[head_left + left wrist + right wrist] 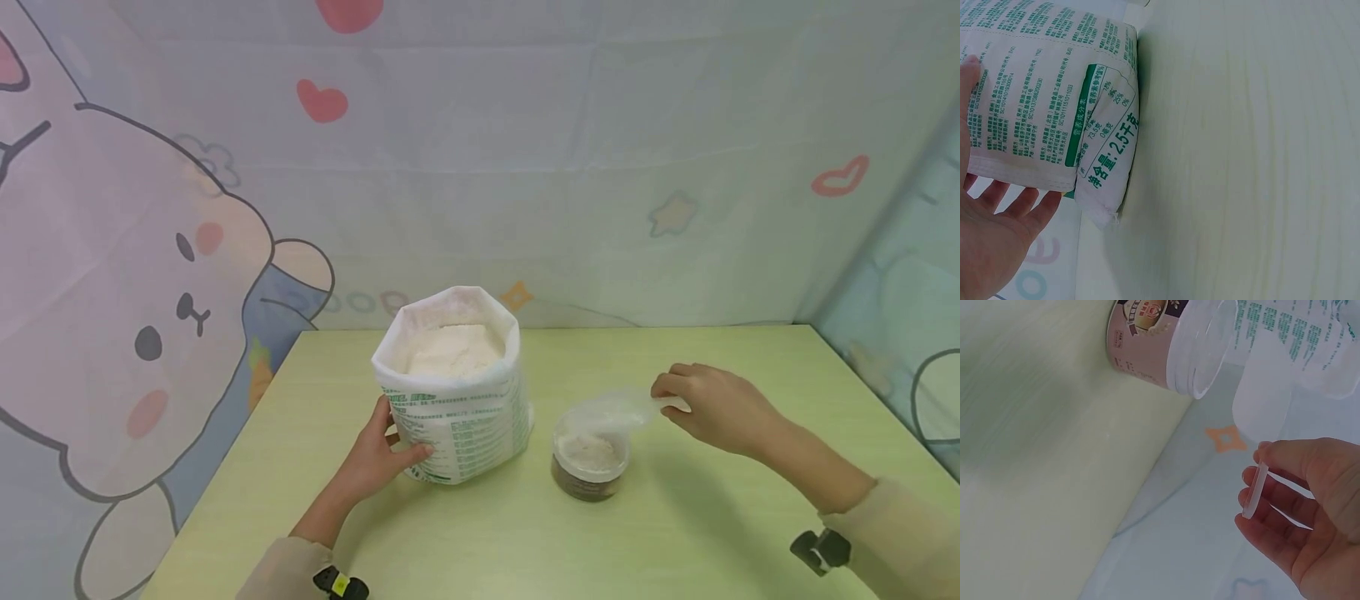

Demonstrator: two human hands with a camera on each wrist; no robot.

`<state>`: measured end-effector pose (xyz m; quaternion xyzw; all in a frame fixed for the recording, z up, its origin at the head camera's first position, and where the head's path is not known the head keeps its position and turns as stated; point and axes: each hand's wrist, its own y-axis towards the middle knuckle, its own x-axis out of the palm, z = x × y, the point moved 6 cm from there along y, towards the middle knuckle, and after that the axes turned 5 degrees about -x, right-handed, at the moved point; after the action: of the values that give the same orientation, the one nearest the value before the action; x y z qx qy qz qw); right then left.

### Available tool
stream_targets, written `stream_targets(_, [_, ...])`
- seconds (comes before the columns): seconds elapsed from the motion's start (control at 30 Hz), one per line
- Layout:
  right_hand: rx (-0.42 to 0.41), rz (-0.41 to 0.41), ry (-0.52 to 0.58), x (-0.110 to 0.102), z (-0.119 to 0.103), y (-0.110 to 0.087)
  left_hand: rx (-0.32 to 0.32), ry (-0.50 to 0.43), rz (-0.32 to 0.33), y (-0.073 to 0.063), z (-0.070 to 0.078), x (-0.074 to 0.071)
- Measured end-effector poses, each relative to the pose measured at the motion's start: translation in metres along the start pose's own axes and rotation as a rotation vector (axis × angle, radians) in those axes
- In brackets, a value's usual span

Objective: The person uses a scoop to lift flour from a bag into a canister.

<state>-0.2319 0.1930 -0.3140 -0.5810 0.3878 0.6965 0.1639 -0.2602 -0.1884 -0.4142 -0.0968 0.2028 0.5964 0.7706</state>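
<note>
A white flour bag [468, 429] with green print stands open at the top, pale powder [453, 350] inside it. My left hand [378, 458] holds the bag's lower left side, thumb on the front and fingers round the edge. To the right of the bag is a clear plastic jar [588, 487] with a brown label and pale powder in it. Over the jar's mouth, a translucent plastic scoop [618, 410] is held by its handle in my right hand [712, 408]. In the right wrist view, thumb and fingers pinch the scoop [1263, 394]; whether it holds powder is unclear.
Both the bag and the jar rest on a pale yellow-green table [465, 542]. A cloth backdrop [525, 167] with cartoon prints hangs behind the table's far edge and along the left side.
</note>
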Motion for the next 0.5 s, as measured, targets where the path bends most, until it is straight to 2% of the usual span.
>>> stream_targets(0.2, [0.052,0.012,0.067,0.002,0.003,-0.002,-0.021,0.000,-0.002,0.000,0.002,0.000])
stream_targets(0.43, [0.101,0.051,0.120,-0.001,0.009,-0.002,-0.035,-0.003,-0.012,-0.008,0.024,0.000])
stream_targets(0.5, [0.121,0.066,0.129,-0.002,0.012,-0.002,-0.041,-0.002,-0.011,-0.009,0.026,0.000])
